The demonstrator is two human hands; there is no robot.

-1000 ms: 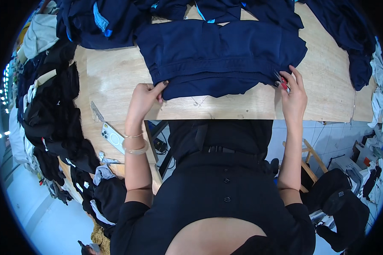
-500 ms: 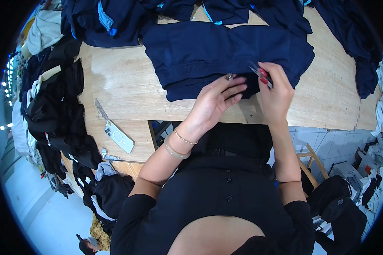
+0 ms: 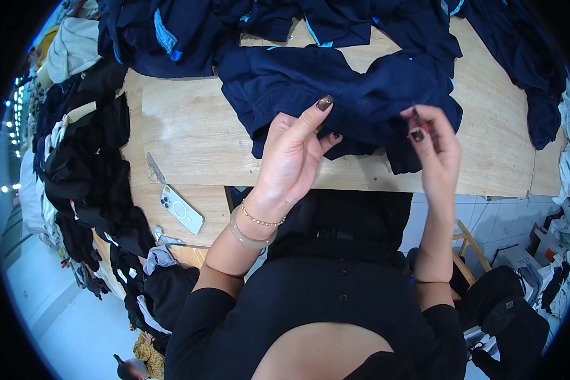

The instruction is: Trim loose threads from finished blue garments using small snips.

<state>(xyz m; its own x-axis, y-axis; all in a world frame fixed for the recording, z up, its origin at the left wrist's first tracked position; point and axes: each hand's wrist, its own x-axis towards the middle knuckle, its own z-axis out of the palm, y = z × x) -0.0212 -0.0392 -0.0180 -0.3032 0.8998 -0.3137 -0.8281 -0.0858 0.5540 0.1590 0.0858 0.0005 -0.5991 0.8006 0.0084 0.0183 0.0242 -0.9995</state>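
Observation:
A navy garment (image 3: 361, 95) lies bunched and partly raised along the near side of the wooden table, its lower edge hanging toward me. My left hand (image 3: 291, 155) is closed at its left part, thumb on top of the cloth and fingers curled; some fingertips are hidden. At the garment's right part is my right hand (image 3: 438, 145), closed around small red-handled snips (image 3: 424, 129). The fingers cover most of the snips, and the blades cannot be made out. Whether the right fingertips also pinch the cloth is unclear.
More navy garments with light-blue trim (image 3: 164, 38) are heaped along the far edge. A white phone (image 3: 182, 209) rests at the left of the table (image 3: 177, 139), near a small metal tool (image 3: 153, 168). Black clothes (image 3: 82, 171) pile up farther left. A wooden stool (image 3: 470, 253) stands low right.
The garment has gone from folded flat to rumpled and partly lifted. My left hand has turned and closed on it; my right hand has moved right with the snips.

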